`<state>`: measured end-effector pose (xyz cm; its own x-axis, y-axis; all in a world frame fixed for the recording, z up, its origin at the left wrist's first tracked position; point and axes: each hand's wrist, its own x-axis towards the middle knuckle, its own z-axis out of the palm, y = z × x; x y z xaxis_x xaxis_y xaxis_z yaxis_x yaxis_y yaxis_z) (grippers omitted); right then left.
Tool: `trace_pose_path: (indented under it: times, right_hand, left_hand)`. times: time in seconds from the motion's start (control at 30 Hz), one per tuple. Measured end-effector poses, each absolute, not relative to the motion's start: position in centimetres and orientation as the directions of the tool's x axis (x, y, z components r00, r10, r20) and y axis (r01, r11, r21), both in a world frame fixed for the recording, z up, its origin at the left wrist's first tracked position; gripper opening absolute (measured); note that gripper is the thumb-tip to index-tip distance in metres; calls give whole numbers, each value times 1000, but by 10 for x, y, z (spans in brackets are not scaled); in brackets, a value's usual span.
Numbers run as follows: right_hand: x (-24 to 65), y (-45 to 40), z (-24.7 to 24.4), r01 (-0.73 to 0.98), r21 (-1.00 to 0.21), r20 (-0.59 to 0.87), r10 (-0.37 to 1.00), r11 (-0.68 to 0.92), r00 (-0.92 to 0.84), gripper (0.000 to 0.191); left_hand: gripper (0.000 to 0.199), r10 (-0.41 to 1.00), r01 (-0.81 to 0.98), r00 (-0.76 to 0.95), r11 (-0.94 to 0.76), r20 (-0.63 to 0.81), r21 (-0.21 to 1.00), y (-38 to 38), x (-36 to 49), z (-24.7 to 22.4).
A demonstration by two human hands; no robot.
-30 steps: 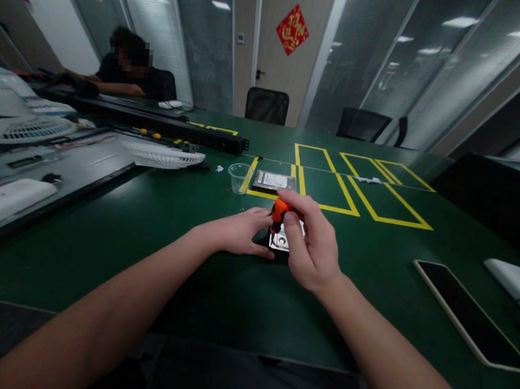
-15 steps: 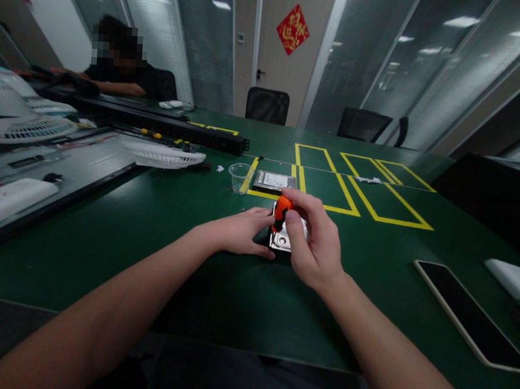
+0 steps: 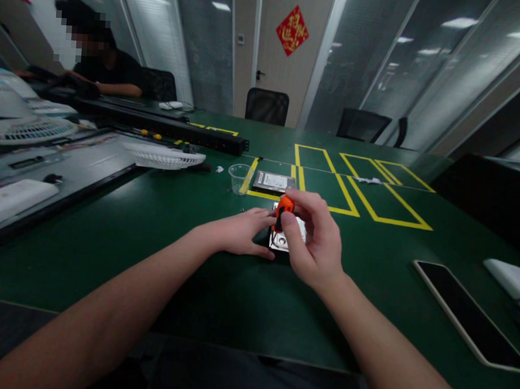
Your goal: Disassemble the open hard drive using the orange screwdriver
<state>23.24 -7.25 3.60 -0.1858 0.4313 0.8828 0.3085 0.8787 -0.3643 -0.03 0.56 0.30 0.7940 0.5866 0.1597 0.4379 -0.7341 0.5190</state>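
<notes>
A silver hard drive (image 3: 282, 241) lies on the green table in front of me, partly covered by both hands. My left hand (image 3: 249, 232) grips its left side, thumb at the near edge and fingers toward the far edge. Closed around the orange and black handle of a screwdriver (image 3: 286, 205) is my right hand (image 3: 316, 239). The screwdriver stands nearly upright, its shaft slanting down to the left corner area of the drive. Its tip is too small to make out clearly. Just beyond the hands, a second hard drive (image 3: 275, 182) lies flat inside yellow tape.
A clear plastic cup (image 3: 240, 179) stands left of the second drive. Fan parts (image 3: 163, 155) and a long black bar (image 3: 171, 129) fill the left side. A phone (image 3: 468, 313) lies at right. Across the table sits another person (image 3: 111, 71).
My right hand has shifted very slightly and the screwdriver handle has turned a little in its fingers. My left hand stays put. The person across has leaned to the left.
</notes>
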Motion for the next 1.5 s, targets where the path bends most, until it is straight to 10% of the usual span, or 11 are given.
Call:
trace_pose_path:
  times: [1.5]
  right_hand:
    - [232,-78,41,312,-392,855,468,865,-224,35]
  left_hand:
    - [88,617,437,776,-677,133,592,3,0,5]
